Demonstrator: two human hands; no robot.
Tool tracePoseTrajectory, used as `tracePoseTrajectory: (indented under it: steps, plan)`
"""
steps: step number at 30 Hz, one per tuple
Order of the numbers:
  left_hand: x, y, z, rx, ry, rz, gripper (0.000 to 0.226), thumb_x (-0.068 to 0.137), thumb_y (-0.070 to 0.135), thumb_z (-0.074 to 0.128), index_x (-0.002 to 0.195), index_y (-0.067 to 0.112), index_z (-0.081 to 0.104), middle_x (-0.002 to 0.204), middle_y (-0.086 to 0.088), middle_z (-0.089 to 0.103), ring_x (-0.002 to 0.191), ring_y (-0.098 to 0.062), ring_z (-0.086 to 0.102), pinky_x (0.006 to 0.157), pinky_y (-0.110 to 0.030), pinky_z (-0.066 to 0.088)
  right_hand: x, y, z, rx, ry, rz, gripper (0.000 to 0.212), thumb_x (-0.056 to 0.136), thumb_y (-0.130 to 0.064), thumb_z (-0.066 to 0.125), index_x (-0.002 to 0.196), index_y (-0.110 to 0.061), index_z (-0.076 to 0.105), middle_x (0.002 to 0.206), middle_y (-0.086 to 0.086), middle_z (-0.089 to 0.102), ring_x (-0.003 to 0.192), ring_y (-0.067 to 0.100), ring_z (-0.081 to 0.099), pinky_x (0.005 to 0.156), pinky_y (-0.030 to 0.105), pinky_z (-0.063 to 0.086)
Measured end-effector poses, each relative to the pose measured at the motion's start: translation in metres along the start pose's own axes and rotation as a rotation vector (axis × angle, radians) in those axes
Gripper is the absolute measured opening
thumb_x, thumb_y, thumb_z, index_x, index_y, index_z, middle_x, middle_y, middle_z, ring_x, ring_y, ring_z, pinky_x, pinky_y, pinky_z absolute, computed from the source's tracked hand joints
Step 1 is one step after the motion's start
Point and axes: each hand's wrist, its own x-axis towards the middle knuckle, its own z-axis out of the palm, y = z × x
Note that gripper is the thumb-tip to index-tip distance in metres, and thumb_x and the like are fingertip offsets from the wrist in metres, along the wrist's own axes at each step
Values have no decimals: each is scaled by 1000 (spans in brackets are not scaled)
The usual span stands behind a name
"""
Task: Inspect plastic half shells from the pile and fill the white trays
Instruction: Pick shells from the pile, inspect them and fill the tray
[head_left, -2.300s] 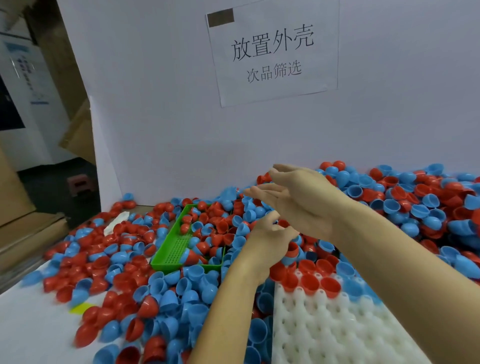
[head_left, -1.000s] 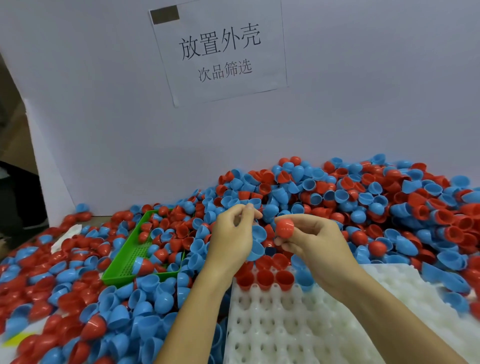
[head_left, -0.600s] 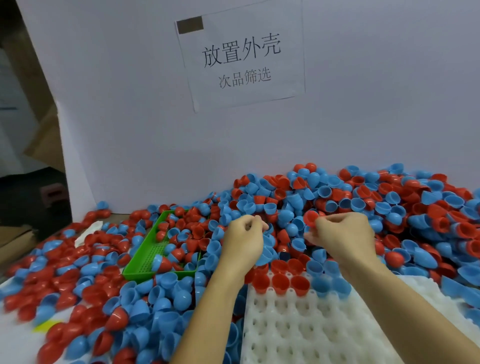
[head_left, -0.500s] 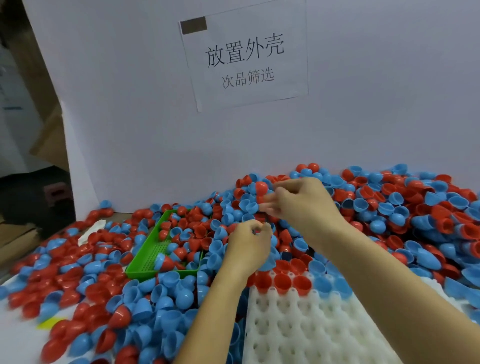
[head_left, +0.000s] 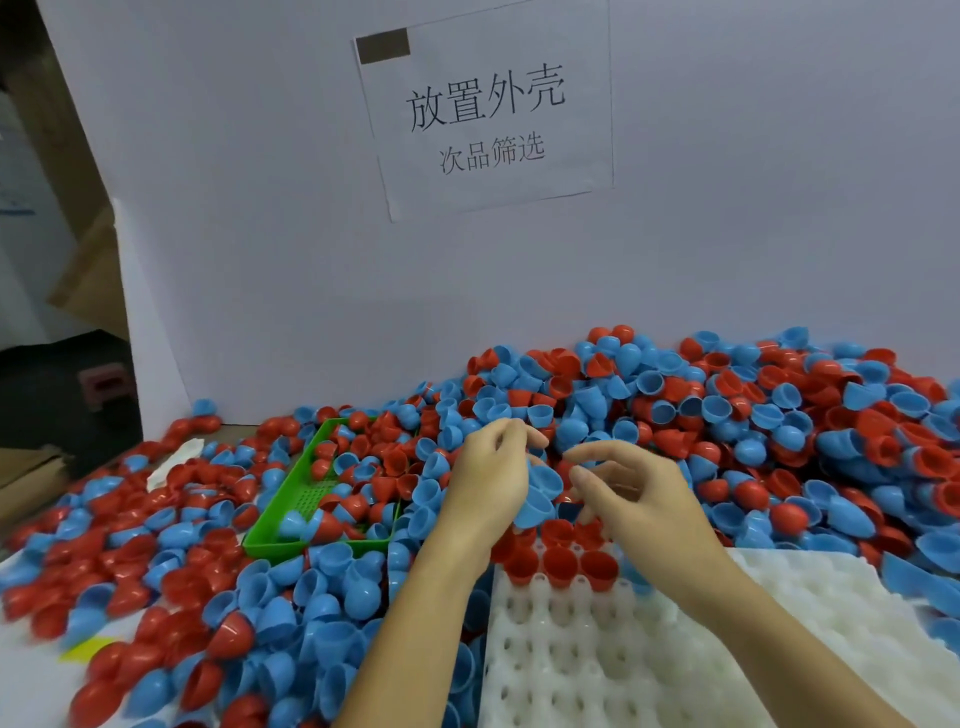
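A big pile of red and blue plastic half shells (head_left: 727, 415) covers the table. The white tray (head_left: 597, 665) lies at the front, with a few red shells (head_left: 561, 564) seated in its far row. My left hand (head_left: 488, 483) hovers over the tray's far left corner and grips nested blue shells (head_left: 540, 493) between palm and fingers. My right hand (head_left: 639, 499) is just right of them, fingers and thumb curved and apart, with nothing plainly held. Its fingertips point at the blue shells.
A green basket tray (head_left: 306, 499) half buried in shells sits to the left. A white board with a paper sign (head_left: 483, 119) stands behind the pile. Loose shells (head_left: 291, 623) crowd the tray's left side, and a cardboard box edge (head_left: 31, 467) shows far left.
My right hand has come back from the far pile to a spot beside my left hand, and the red shell it pinched is gone. My left hand keeps its blue shells.
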Motion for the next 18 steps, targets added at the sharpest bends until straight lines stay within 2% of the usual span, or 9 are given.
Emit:
tracePoseTrajectory:
  steps: [3, 6, 8, 11, 13, 15, 16, 18]
  plan:
    - [-1, -2, 1, 40, -14, 62, 35, 106, 32, 38, 91, 23, 68, 84, 3, 68, 77, -1, 61, 66, -19, 42, 0, -4, -4, 39, -70, -32, 11, 92, -25, 68, 87, -30, 76, 74, -6, 73, 66, 5, 67, 60, 15, 50]
    - [-2, -4, 3, 138, -36, 216, 29, 104, 32, 45, 87, 19, 66, 78, -1, 65, 69, 0, 58, 64, -20, 48, -3, -5, 0, -27, -196, -24, 9, 88, -30, 73, 84, -25, 78, 72, 5, 72, 57, 10, 58, 57, 26, 49]
    - [-4, -5, 5, 260, -72, 308, 23, 102, 33, 50, 87, 22, 65, 76, 5, 65, 73, -1, 60, 65, -16, 50, -4, -4, 2, -85, -262, -7, 8, 84, -29, 74, 84, -23, 78, 72, 14, 68, 55, 13, 50, 58, 36, 47]
    - [-7, -4, 9, 332, -126, 334, 23, 101, 39, 51, 87, 27, 65, 76, 9, 66, 76, 0, 62, 63, -9, 47, -3, -4, -1, -116, -275, 4, 8, 86, -20, 73, 79, -19, 77, 69, 13, 68, 56, 22, 49, 61, 44, 47]
    - [-8, -2, 8, 256, -112, 326, 26, 102, 40, 51, 84, 27, 66, 78, 7, 67, 77, -3, 62, 67, -12, 49, -1, -4, -12, -104, -219, 28, 16, 89, -16, 71, 73, -17, 74, 62, 4, 65, 54, 17, 50, 57, 36, 45]
    - [-7, 0, 4, 193, -54, 333, 26, 102, 34, 53, 83, 23, 67, 79, 3, 68, 76, -8, 62, 68, -14, 50, 4, -6, -28, -85, -95, 56, 17, 91, -17, 69, 75, -19, 76, 68, 3, 69, 58, 4, 55, 57, 22, 47]
    - [-6, 1, 2, 184, -28, 335, 24, 102, 30, 54, 84, 20, 68, 80, 0, 69, 73, -10, 62, 66, -16, 50, 8, -7, -38, -75, -21, 65, 14, 92, -19, 69, 80, -22, 77, 75, 0, 73, 64, 2, 60, 59, 19, 48]
    - [-6, 3, -1, 159, -18, 320, 21, 101, 24, 55, 86, 19, 68, 80, -6, 67, 54, -9, 55, 53, -21, 48, 16, -11, -58, -110, 75, 46, 9, 92, -25, 70, 88, -26, 78, 83, -9, 75, 73, 0, 66, 63, 17, 48]
